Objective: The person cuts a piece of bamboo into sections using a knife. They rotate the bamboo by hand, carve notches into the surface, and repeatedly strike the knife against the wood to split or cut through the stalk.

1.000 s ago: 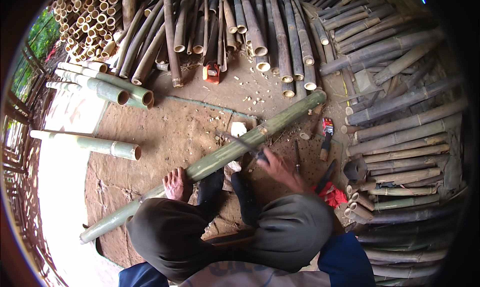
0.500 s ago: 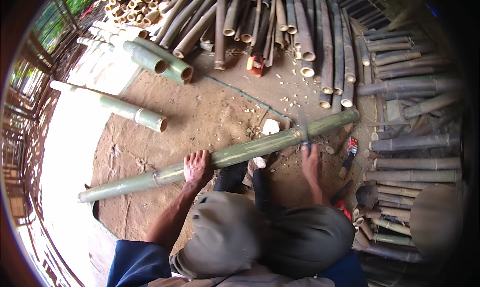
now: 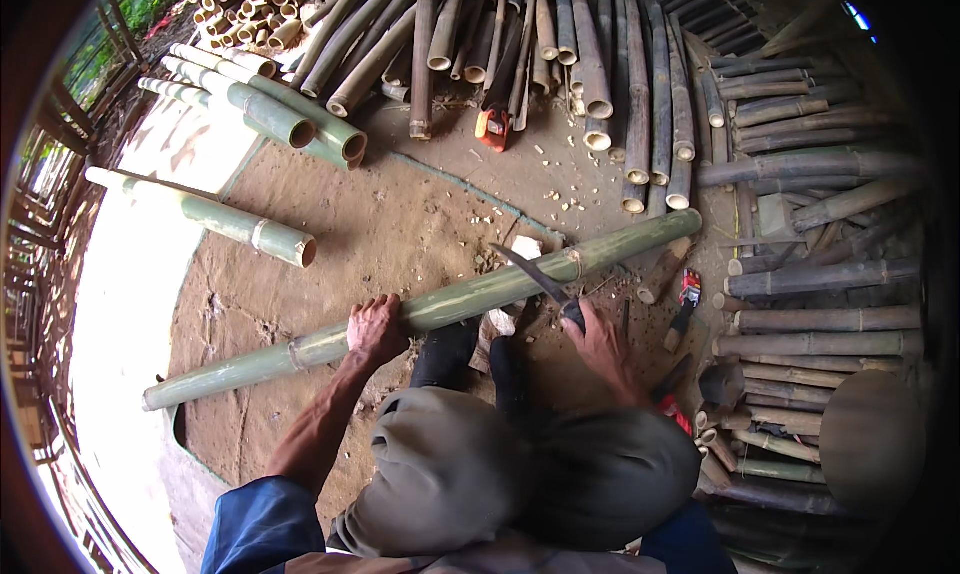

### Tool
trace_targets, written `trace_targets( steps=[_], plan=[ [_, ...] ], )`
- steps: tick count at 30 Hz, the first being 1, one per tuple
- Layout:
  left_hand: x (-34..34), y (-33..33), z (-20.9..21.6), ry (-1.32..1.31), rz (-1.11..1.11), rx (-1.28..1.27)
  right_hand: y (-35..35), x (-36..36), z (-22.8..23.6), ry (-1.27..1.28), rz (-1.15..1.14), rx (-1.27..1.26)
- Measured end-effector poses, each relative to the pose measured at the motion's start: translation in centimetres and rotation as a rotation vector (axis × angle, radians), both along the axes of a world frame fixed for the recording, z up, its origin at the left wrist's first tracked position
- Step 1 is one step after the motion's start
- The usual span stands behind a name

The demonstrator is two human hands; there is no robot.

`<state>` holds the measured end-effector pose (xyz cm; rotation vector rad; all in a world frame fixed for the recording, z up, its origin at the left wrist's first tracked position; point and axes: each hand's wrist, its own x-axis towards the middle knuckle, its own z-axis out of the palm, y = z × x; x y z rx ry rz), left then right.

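Far out beyond the left hand's fingers, short green bamboo sections lie on the earthen floor, well apart from the work.

The left hand is clamped over the long green bamboo pole, its fingers curled across the top of the culm and pressing it down. The pole's long axis runs from low on the left, past those fingers, up to the right, ending beyond the right hand; it rests on the floor across the front of the person's knees.

The right hand is closed around the handle of a long-bladed knife. From those fingers the blade points up and to the left, its edge meeting the pole at a pale node ring, just beside a light block. The cut spot lies just above the right fingers, well to the right of the left fingers, so the right hand is the nearer.

Past the right fingers, a red-handled tool lies on the floor, and grey dry bamboo poles are stacked further right. Above, more dry poles and another red tool lie among wood chips.
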<state>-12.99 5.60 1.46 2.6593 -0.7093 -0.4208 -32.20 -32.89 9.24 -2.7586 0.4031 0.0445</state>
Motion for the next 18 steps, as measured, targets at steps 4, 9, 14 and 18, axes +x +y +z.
trace_targets(
  steps=[4,9,14,18],
  plan=[
    [1.8,-2.0,0.2,-0.009,-0.059,-0.06,-1.3,0.2,-3.5,-0.27,-0.281,0.055],
    [4.3,-5.7,1.3,0.101,-0.13,0.044,-4.3,1.6,-4.7,-0.199,-0.566,0.123],
    [2.8,-5.3,-0.7,-0.181,-0.078,-0.013,-0.9,2.7,-2.7,-0.007,-0.165,-0.03],
    [1.2,-7.4,-1.7,-0.285,-0.074,-0.077,-7.7,1.5,-5.5,-0.158,-0.539,-0.082]
  ],
)
